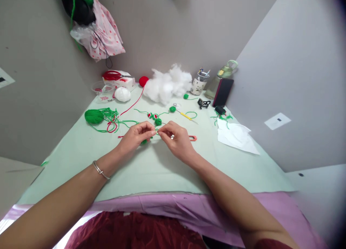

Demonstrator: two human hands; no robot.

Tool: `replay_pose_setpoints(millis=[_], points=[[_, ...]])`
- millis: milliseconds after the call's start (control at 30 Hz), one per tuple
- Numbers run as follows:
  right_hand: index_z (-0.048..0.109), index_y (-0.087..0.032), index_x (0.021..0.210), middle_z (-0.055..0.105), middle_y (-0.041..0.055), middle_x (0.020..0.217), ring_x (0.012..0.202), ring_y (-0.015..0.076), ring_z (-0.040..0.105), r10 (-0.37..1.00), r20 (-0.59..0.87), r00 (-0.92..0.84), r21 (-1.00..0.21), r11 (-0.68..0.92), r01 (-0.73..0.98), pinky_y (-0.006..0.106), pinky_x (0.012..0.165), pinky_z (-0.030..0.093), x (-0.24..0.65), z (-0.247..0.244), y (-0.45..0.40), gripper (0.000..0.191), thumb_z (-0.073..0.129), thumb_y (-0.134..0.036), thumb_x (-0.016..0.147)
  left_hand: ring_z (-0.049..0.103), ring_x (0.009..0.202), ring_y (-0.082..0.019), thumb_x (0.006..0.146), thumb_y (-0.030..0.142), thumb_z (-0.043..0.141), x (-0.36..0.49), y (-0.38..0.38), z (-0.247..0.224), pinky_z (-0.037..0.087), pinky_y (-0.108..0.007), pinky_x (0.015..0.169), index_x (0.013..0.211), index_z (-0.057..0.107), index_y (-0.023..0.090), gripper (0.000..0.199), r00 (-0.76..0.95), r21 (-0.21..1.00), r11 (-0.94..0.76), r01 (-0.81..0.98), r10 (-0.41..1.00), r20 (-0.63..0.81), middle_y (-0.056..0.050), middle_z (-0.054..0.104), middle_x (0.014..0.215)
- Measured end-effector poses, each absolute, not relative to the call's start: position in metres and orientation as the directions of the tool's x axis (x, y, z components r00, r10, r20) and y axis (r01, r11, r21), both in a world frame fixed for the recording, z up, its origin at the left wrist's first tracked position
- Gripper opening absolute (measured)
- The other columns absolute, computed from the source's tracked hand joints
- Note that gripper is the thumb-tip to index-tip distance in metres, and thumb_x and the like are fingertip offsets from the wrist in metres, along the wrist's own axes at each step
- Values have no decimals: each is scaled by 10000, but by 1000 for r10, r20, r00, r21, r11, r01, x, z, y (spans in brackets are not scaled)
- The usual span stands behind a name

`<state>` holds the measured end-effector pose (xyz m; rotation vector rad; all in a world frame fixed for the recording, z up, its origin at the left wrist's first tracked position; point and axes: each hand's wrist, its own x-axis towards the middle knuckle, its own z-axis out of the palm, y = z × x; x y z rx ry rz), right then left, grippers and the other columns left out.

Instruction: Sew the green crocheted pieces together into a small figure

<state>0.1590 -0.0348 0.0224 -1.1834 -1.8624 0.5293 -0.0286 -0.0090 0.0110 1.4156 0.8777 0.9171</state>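
Observation:
My left hand [140, 133] and my right hand [177, 138] meet over the middle of the table, both closed in a pinch. A thin strand of green yarn [157, 132] shows at their fingertips. Just beyond it lies a small green crocheted ball [158, 122]. Little red, white and green pieces [155, 116] sit behind that ball. Another green bit [143, 142] peeks out under my left fingers. Partly hidden by my right hand is an orange-handled tool [193, 138]. A yellow-handled crochet hook [186, 115] rests farther back.
A green yarn ball [94, 116] with loose strands lies left. Along the back are white stuffing [167, 85], red yarn [143, 81], red scissors [113, 75] on a box, and a pen cup [199, 84]. A phone [223, 92], bottle [214, 84] and white paper [235, 136] stand or lie right.

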Motion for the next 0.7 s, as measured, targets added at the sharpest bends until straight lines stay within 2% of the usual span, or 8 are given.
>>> replay_pose_setpoints(millis=[133,500,700], points=[[618,-192,766,524,-4,752,623,117,491,828,511,-233,-586,533,610,253,614,376,158,19,-35,159,548,-143,900,427,637,-129,810,386,729,-27,-9,12,307,-279,633,766,623,191,226,414,999,-29,-18,910,34,38,496,640],[603,-197,765,512,-5,747,632,125,495,803,552,-225,-546,552,630,251,601,373,157,18,-32,150,550,-122,884,427,621,-131,794,398,746,-26,-9,11,302,-280,618,740,611,191,253,436,1000,-6,-27,900,17,33,497,628],[622,-193,819,520,8,774,648,127,504,749,616,-244,-493,608,622,251,617,404,162,15,-29,144,537,-138,922,454,634,-129,847,391,708,-22,-14,14,334,-274,652,790,613,202,219,394,999,-20,-46,918,36,40,510,638]])
